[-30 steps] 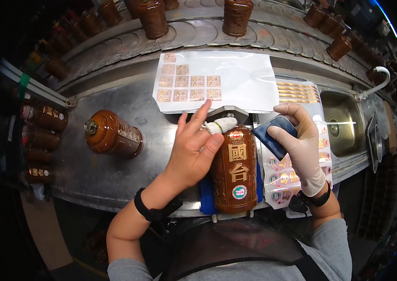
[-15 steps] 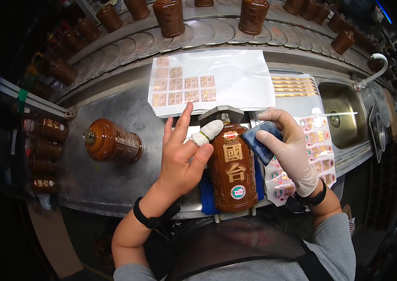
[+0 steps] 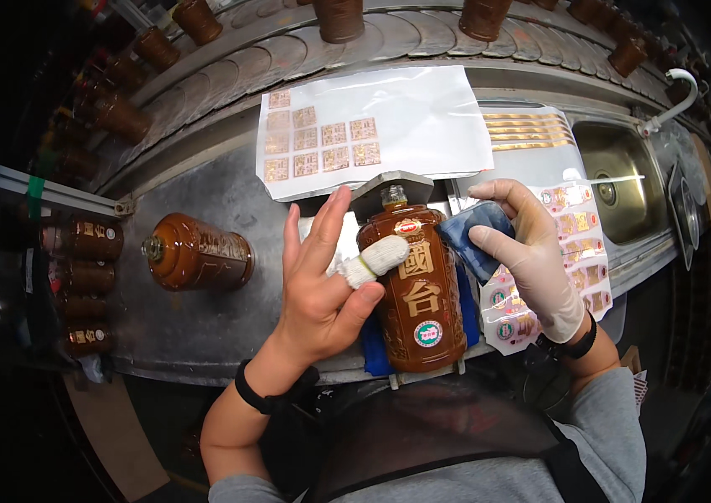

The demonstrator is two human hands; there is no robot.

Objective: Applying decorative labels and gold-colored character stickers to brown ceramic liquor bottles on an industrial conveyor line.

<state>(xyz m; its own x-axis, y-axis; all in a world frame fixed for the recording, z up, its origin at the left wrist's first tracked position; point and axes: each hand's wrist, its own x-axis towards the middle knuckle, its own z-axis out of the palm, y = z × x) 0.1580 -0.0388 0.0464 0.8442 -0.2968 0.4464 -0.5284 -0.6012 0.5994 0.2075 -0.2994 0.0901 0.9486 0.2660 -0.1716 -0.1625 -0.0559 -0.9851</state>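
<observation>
A brown glazed bottle [image 3: 397, 323] with raised gold characters and a small round green-and-white label lies face up before me, its clear neck pointing away. My left hand [image 3: 313, 293] is over its left side, fingers stretched and apart. A white cloth sleeve [image 3: 376, 260] covers the index finger, which lies across the upper gold character. My right hand [image 3: 540, 264], in a pale glove, pinches a dark blue cloth pad [image 3: 477, 239] between thumb and fingers, beside the bottle's right shoulder. Blue cloth [image 3: 374, 352] shows under the bottle.
Another brown bottle [image 3: 200, 251] lies on the metal table to the left. Beyond is a white sheet of small gold stickers [image 3: 334, 134]; a label sheet [image 3: 577, 243] lies right, near a sink [image 3: 615, 172]. Bottles stand on a plated conveyor [image 3: 280, 59] behind; more are stacked far left.
My left covered fingertip has moved from the bottle's shoulder down onto the upper character. The conveyor bottles have shifted right. My right hand keeps hold of the blue cloth pad.
</observation>
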